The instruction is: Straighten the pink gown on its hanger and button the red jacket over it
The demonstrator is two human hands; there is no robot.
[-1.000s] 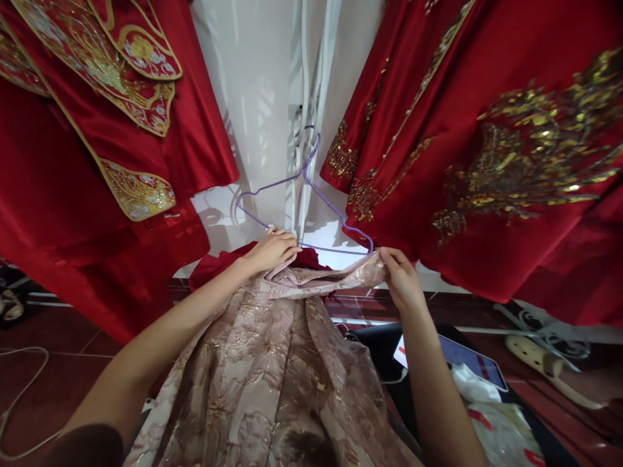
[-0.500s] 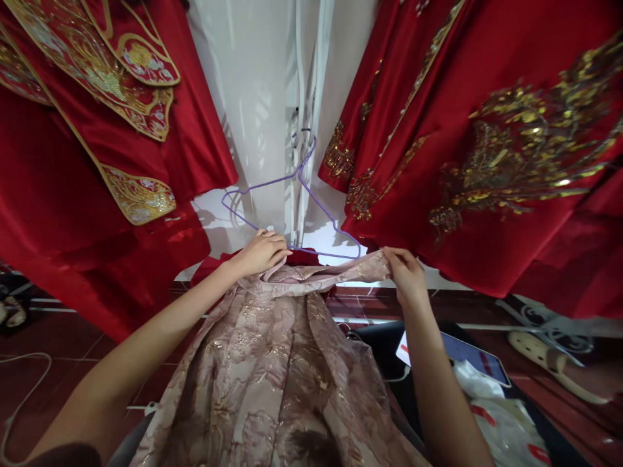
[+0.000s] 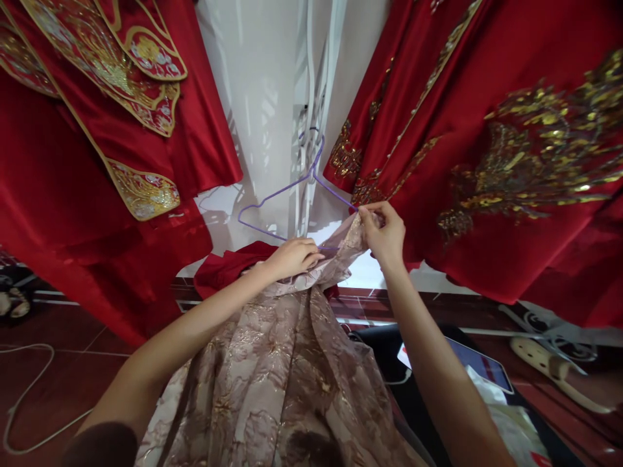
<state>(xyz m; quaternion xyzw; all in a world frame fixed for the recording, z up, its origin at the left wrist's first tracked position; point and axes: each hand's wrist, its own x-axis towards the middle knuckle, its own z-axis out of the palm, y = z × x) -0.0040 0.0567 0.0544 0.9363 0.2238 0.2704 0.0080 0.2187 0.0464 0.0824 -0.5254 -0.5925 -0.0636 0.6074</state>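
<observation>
A narrow strip of white wall lies open between the left robe and the right robe, but the purple hanger hangs across it and the right hand sits tight against the right robe's hem. Below, the pink skirt fills the room between the forearms; the floor to the left is open save for a cable, while a tablet and a power strip crowd the right.

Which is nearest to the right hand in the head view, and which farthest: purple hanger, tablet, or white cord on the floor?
1. purple hanger: upper centre, right at the right hand, whose grip pinches the pink garment at its shoulder.
2. tablet: lower right, below the right forearm.
3. white cord: on the floor, far left.
</observation>
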